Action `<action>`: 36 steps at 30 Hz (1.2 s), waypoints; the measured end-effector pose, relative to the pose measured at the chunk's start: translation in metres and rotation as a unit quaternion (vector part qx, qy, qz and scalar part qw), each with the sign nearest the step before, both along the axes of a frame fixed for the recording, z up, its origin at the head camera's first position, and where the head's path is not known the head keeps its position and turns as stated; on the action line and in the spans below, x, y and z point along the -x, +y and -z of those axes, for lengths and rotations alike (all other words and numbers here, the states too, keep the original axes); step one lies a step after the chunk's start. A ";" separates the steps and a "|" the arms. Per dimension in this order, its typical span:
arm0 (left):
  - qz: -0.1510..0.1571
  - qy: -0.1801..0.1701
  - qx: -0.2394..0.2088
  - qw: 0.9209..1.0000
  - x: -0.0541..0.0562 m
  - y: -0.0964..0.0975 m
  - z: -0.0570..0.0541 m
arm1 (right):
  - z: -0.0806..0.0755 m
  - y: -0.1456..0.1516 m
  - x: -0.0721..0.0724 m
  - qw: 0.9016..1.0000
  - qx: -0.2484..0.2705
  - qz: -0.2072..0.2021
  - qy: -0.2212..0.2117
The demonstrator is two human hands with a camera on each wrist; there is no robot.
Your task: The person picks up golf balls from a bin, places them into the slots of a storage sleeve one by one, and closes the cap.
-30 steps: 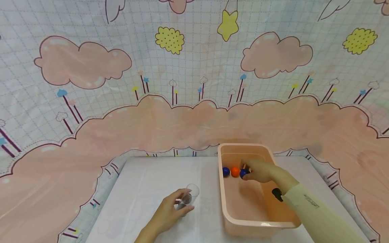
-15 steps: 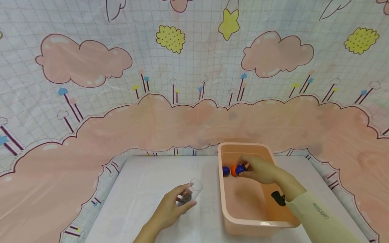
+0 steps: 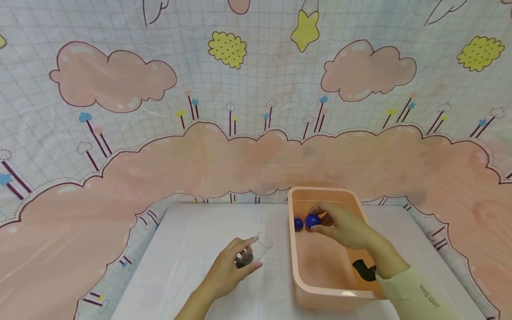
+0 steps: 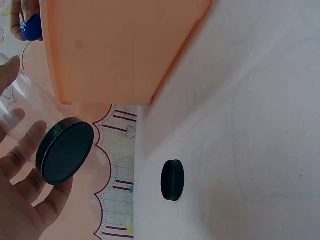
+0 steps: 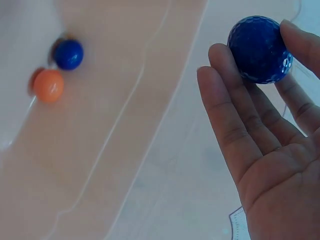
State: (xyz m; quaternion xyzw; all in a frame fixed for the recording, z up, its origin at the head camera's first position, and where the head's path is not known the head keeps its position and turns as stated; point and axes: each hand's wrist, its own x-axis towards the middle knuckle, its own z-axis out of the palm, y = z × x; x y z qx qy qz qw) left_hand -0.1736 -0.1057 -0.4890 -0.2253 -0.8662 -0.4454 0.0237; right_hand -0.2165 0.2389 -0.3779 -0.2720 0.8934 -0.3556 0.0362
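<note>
My left hand [image 3: 224, 271] curls its fingers and thumb round a clear plastic tube [image 4: 25, 92] with a round black end piece [image 4: 67, 151]. I hold it tilted, the clear rim leaning toward the peach plastic tub [image 3: 340, 298], probably so its mouth faces the side where my other hand works. Gripping it from the side leaves that rim uncovered.

My right hand [image 3: 348, 226] pinches a glossy blue dimpled ball [image 5: 260, 49] between thumb and fingertips, well away from the palm; such a light hold likely suits a smooth round thing and leaves most of it exposed. The ball is raised off the tub's floor, in front of the orange ball [image 5: 49, 86] in the head view. That one lies inside the tub just beside a second blue ball [image 5: 68, 54], both near the wall; the tub's sides presumably keep them from rolling off.

On the white table [image 3: 192, 231] rests a small black round cap [image 4: 172, 180], apart from the tube.
</note>
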 end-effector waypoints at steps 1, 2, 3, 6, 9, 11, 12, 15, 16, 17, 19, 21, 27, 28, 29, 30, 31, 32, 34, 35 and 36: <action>-0.002 -0.001 0.001 1.000 0.000 0.000 -0.001 | 0.000 -0.001 -0.001 1.000 0.006 0.000 0.006; -0.003 -0.002 0.002 1.000 0.000 0.001 -0.002 | 0.001 -0.002 -0.002 1.000 0.011 0.000 0.009; -0.004 -0.001 0.003 1.000 -0.001 0.001 -0.004 | 0.001 -0.003 -0.003 1.000 0.014 0.003 0.013; -0.006 -0.005 -0.001 1.000 -0.001 0.002 -0.008 | 0.002 -0.005 -0.005 0.999 0.026 0.011 0.017; -0.010 -0.011 -0.006 1.000 -0.001 0.004 -0.011 | 0.001 -0.008 -0.009 0.999 0.042 0.013 0.021; -0.015 -0.016 -0.010 1.000 -0.002 0.004 -0.011 | 0.000 -0.010 -0.012 0.998 0.055 0.014 0.023; -0.015 -0.017 -0.011 1.000 -0.002 0.004 -0.012 | -0.001 -0.011 -0.014 0.998 0.061 0.012 0.025; -0.017 -0.016 -0.014 1.000 -0.003 0.004 -0.011 | -0.002 -0.016 -0.021 0.996 0.079 0.008 0.027; -0.017 -0.014 -0.013 1.000 -0.004 0.005 -0.011 | -0.002 -0.018 -0.023 0.996 0.084 0.006 0.027; -0.017 -0.012 -0.013 1.000 -0.004 0.005 -0.010 | -0.002 -0.019 -0.025 0.996 0.091 0.006 0.022; -0.019 -0.013 -0.012 1.000 -0.004 0.005 -0.010 | -0.003 -0.023 -0.030 0.995 0.104 0.004 0.011; -0.020 -0.011 -0.010 1.000 -0.005 0.005 -0.010 | -0.004 -0.027 -0.034 0.993 0.114 0.003 0.001; -0.020 -0.003 -0.014 1.000 -0.006 0.005 -0.013 | -0.003 -0.038 -0.046 0.990 0.141 -0.002 -0.002; -0.020 -0.003 -0.016 1.000 -0.006 0.005 -0.014 | -0.003 -0.040 -0.048 0.989 0.146 -0.002 -0.004; -0.020 -0.002 -0.017 1.000 -0.006 0.005 -0.014 | -0.002 -0.042 -0.049 0.988 0.152 -0.002 -0.007; -0.020 -0.001 -0.019 1.000 -0.006 0.005 -0.014 | -0.002 -0.044 -0.051 0.988 0.154 -0.001 -0.010; -0.020 0.001 -0.019 1.000 -0.007 0.005 -0.014 | -0.001 -0.045 -0.052 0.988 0.157 -0.001 -0.013; -0.020 0.003 -0.019 1.000 -0.007 0.005 -0.014 | 0.000 -0.047 -0.054 0.987 0.160 -0.002 -0.015; -0.019 0.002 -0.020 1.000 -0.007 0.004 -0.014 | 0.003 -0.050 -0.056 0.986 0.162 -0.002 -0.021; -0.018 0.001 -0.021 1.000 -0.008 0.004 -0.014 | 0.005 -0.051 -0.058 0.986 0.165 -0.004 -0.023; -0.016 0.001 -0.020 1.000 -0.008 0.004 -0.014 | 0.006 -0.053 -0.059 0.986 0.167 -0.006 -0.022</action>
